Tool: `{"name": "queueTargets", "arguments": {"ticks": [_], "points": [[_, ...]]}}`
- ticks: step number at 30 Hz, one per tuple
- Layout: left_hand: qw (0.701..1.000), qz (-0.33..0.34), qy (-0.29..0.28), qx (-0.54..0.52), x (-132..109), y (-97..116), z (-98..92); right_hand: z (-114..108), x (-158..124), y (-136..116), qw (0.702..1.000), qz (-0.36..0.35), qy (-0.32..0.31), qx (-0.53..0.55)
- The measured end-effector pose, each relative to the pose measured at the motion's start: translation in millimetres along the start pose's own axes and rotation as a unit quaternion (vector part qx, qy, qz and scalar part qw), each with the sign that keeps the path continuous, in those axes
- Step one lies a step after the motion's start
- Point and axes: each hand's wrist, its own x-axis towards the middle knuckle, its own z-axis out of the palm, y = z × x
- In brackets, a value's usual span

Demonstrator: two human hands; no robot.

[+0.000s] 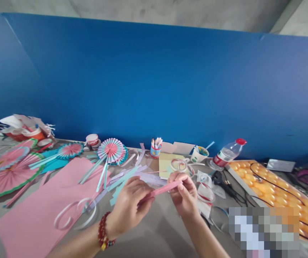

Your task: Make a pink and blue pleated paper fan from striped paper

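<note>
A narrow pink paper strip [166, 188], which looks folded, is stretched between my two hands above the grey table [159, 229]. Its left end lies in the closed fingers of my left hand [131, 202], which wears a red bead bracelet. My right hand [183, 191] pinches the other end between thumb and fingers. Large pink paper sheets [48, 200] lie to the left of my hands, with curled white strips on top. Purple and mint strips [121, 179] are spread just behind my left hand.
Pleated paper fans [110, 150] lie at the left and back. Along the blue panel [154, 82] stand a pencil cup [156, 149], a paper cup [199, 154] and a tilted bottle [227, 154]. Yellow paper [167, 165], cables and an orange bumpy panel [266, 186] are to the right.
</note>
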Motion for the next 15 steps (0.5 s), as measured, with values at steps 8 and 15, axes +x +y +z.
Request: {"name": "queueTargets", "arguments": {"ticks": [8, 15], "points": [[0.999, -0.038, 0.012, 0.002, -3.6, -2.6, 0.2, -9.5, 5.4, -1.4, 0.998, 0.009, 0.052, 0.020], [0.997, -0.069, 0.030, -0.001, -9.2, -4.4, 0.2, -17.6, 11.4, 12.8, 0.990, 0.028, 0.128, 0.055]]}}
